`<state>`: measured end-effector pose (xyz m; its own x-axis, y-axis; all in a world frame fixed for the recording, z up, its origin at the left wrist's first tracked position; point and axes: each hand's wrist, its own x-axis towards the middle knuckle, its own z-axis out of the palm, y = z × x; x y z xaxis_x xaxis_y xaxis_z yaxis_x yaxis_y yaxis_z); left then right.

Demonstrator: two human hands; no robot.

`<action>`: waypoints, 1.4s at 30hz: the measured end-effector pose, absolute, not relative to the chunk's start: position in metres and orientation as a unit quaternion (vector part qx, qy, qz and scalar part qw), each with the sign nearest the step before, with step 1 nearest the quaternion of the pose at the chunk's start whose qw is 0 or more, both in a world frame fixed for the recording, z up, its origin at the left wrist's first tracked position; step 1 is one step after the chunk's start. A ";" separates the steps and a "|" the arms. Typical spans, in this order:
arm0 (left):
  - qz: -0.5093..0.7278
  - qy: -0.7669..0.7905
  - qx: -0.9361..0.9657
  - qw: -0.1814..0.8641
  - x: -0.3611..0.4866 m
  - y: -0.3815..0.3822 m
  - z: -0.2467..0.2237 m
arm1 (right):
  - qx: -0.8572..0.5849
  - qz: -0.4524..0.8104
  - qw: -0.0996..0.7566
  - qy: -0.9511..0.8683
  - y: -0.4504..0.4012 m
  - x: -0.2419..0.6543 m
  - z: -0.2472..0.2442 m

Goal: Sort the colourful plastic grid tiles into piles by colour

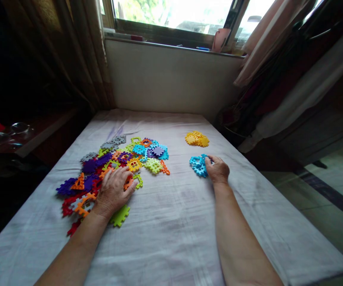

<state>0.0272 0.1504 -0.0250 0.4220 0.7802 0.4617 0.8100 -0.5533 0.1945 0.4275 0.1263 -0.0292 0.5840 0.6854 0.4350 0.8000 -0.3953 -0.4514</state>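
Spreads left grip [114, 190] loosely over multicoloured notched plastic tiles [102, 160], curling right grip [219, 169] at blue ones [200, 167], perhaps for steadying, with holds unclear.

The blue pieces [199, 167] and yellow pieces [197, 139] are looking like smooth plastic, while the white cover [165, 234] is showing matt, wrinkled cloth.

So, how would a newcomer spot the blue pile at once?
Below the window, find the pale cloth and look to its right half. Two small piles lie there, apart from the mixed heap on the left; the blue pile is the nearer, touched by the right hand. It is all blue, unlike the yellow pile beyond it and the many-coloured heap.
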 end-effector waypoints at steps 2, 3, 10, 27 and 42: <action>-0.257 -0.473 -0.842 0.028 0.027 0.150 -0.025 | -0.826 -0.085 0.320 -0.457 0.127 0.425 -0.031; -0.256 -0.474 -0.842 0.026 0.028 0.150 -0.025 | -0.825 -0.084 0.319 -0.458 0.126 0.424 -0.032; -0.263 -0.476 -0.839 0.025 0.029 0.149 -0.025 | -0.827 -0.120 0.304 -0.458 0.128 0.410 -0.022; -0.262 -0.476 -0.839 0.020 0.031 0.147 -0.024 | -0.709 -0.005 0.152 -0.688 0.173 0.308 -0.013; -0.265 -0.471 -0.841 0.024 0.029 0.149 -0.025 | -0.808 -0.103 0.253 -0.521 0.140 0.373 0.006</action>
<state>0.0293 0.1490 -0.0251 0.4166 0.7793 0.4681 0.8048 -0.5556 0.2088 0.3735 0.1395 0.0055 0.4350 0.7908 0.4307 0.8952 -0.3283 -0.3013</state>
